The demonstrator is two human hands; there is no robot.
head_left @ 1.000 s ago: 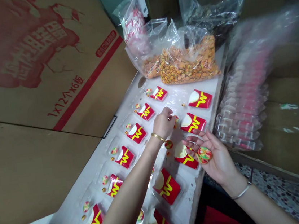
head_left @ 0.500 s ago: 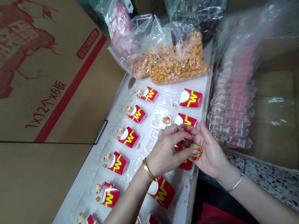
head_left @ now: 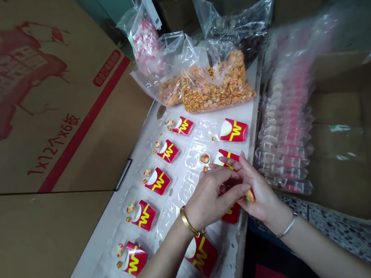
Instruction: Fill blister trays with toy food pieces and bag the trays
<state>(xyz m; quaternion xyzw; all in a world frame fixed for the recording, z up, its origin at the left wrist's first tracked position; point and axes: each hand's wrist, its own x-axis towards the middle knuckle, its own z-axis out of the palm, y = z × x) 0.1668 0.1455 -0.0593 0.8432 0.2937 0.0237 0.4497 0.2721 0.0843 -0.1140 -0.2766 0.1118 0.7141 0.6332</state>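
My left hand (head_left: 214, 194), with a gold bangle, is closed, its thumb pressed against a miniature pizza (head_left: 249, 195). Cupped around the same piece is my right hand (head_left: 261, 188), with a silver bracelet; its palm supports the piece from below. Whether more pieces sit in the palm is hidden by the fingers. Under my hands lie clear plastic trays, one with a red fries carton (head_left: 231, 214), partly covered. Just beyond them, another miniature pizza (head_left: 204, 158) rests in a clear tray (head_left: 192, 154) beside a partly covered red carton.
A row of trays with red cartons (head_left: 157, 181), miniature pizzas and tiny burgers runs along the table (head_left: 140, 153). Bags of small orange pieces (head_left: 216, 90) stand at the far end. A tall cardboard box (head_left: 70, 139) borders the left; stacked clear packs (head_left: 284, 145) are at right.
The miniature pizza has turned from nearly face-up to edge-on between my left thumb and right palm. Both hands stay close together over the trays; the whole view has shifted slightly.
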